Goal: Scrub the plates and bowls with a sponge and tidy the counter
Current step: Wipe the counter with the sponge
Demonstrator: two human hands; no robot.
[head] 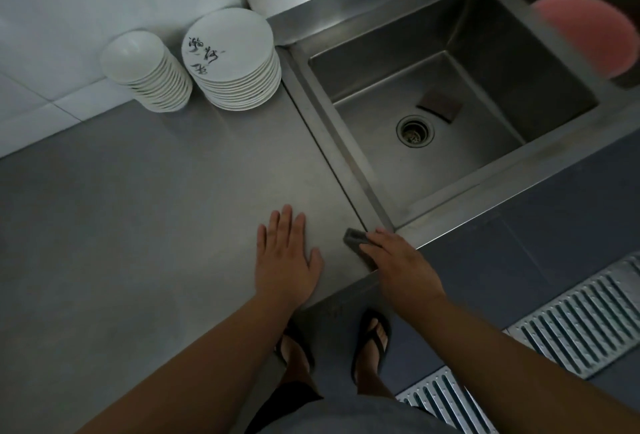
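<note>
While the left hand (286,257) lies flat, fingers spread, on the counter (138,208), the right hand (398,264) grips a sponge (358,239).

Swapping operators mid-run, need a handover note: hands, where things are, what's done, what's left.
Left hand: open, flat on the counter, holding nothing.
Right hand: grips the dark sponge at the counter's front edge, next to the sink.
Bowls and plates: two neat stacks at the back of the counter by the wall, side by side.
Sink: no dishes in it; a dark square pad lies by the drain.
Done: dishes look stacked; whether they were scrubbed cannot be told.
Left: probably wiping the counter and putting the sponge away.
</note>
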